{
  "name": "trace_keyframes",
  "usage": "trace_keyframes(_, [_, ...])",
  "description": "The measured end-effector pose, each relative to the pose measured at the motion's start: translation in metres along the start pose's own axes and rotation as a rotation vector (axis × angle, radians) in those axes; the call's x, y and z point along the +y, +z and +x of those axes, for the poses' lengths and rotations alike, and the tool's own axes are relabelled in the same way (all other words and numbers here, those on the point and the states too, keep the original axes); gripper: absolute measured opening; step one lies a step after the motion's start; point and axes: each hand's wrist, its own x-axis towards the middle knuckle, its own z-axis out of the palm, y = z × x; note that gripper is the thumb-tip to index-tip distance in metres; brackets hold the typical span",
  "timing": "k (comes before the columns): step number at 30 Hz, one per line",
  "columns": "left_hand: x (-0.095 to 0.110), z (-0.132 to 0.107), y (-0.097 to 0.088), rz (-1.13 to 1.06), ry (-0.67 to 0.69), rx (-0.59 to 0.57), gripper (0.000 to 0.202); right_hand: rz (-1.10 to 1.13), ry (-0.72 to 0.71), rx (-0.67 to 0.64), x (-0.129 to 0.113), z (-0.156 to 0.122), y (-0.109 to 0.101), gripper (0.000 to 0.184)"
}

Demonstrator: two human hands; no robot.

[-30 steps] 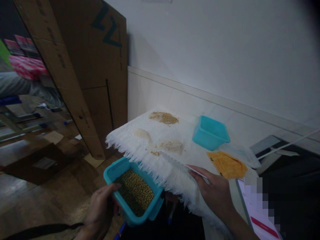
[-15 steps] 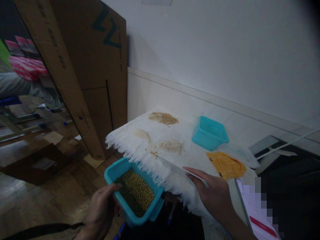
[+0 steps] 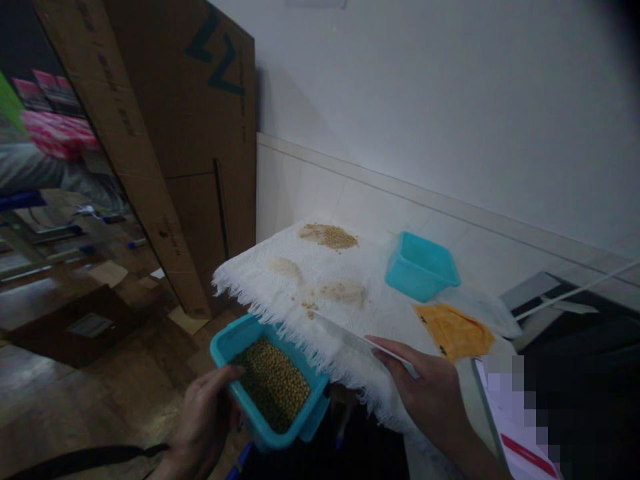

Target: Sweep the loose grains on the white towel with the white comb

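My left hand [image 3: 203, 420] grips the near rim of a teal plastic tub [image 3: 300, 420] filled with yellow-green beans [image 3: 273, 383], held just below the fringed front edge of a white cloth [image 3: 325, 277]. My right hand [image 3: 425, 390] holds a thin white card [image 3: 360, 340] flat against the cloth, its far end next to a few loose beans [image 3: 309, 308]. On the cloth lie a bean pile [image 3: 329, 235] at the back and two pale grain patches, one on the left [image 3: 284, 267] and one in the middle [image 3: 344, 291].
An empty teal tub [image 3: 421, 267] stands at the back right of the cloth, with an orange packet [image 3: 453, 331] and a clear bag beside it. A tall cardboard box [image 3: 175, 133] leans at the left. Papers [image 3: 515, 427] lie at the right.
The card has slid a little toward the front edge of the cloth, pushing the few loose beans with it. The tub and my left hand have hardly moved.
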Motion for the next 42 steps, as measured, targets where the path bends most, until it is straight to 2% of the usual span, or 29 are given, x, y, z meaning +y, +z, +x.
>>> trace_keyframes(7, [-0.007, 0.004, -0.006, -0.005, 0.019, -0.023, 0.042, 0.038, 0.01, 0.002, 0.001, 0.001, 0.006, 0.034])
trace_keyframes(15, [-0.018, 0.011, -0.015, -0.001, 0.034, -0.073, 0.046, 0.135, 0.043, -0.088, 0.0, -0.018, 0.009, 0.034])
trace_keyframes(23, [-0.017, 0.011, -0.013, 0.0, 0.016, -0.07, 0.045, -0.02, 0.026, 0.073, 0.004, 0.011, 0.011, 0.028])
trace_keyframes(33, [-0.026, 0.016, -0.014, -0.041, 0.045, -0.035, 0.046, 0.001, 0.011, 0.053, 0.006, 0.009, 0.014, 0.028])
trace_keyframes(42, [-0.02, 0.012, -0.014, -0.039, 0.025, -0.059, 0.044, 0.045, -0.018, 0.033, 0.003, 0.01, 0.016, 0.028])
